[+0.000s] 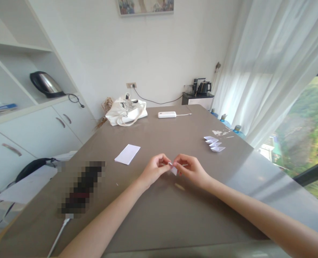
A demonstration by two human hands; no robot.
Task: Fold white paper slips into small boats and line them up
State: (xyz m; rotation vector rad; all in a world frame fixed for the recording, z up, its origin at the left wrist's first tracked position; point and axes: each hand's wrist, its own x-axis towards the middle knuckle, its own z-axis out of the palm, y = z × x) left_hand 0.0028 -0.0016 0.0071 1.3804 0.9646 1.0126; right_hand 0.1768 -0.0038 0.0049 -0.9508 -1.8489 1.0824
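A small white piece of paper (pixel 174 170) is held between my two hands, just above the table. My left hand (pixel 158 168) pinches its upper left edge with thumb and forefinger. From the other side, my right hand (pixel 190 169) grips it at the top, fingers curled. My fingers hide part of the paper, so its folds cannot be made out fully. Several folded white paper pieces (pixel 214 144) stand in a row to the right on the table. To the left lies a stack of white paper sheets (pixel 127 154).
The grey-brown table (pixel 148 222) bears a pixelated dark device (pixel 82 190) with a white cable at left. Farther back are a white bag (pixel 128 111) and a white power bank (pixel 167 114). Paper scraps (pixel 220 133) lie near the right edge, by the curtain (pixel 252 71).
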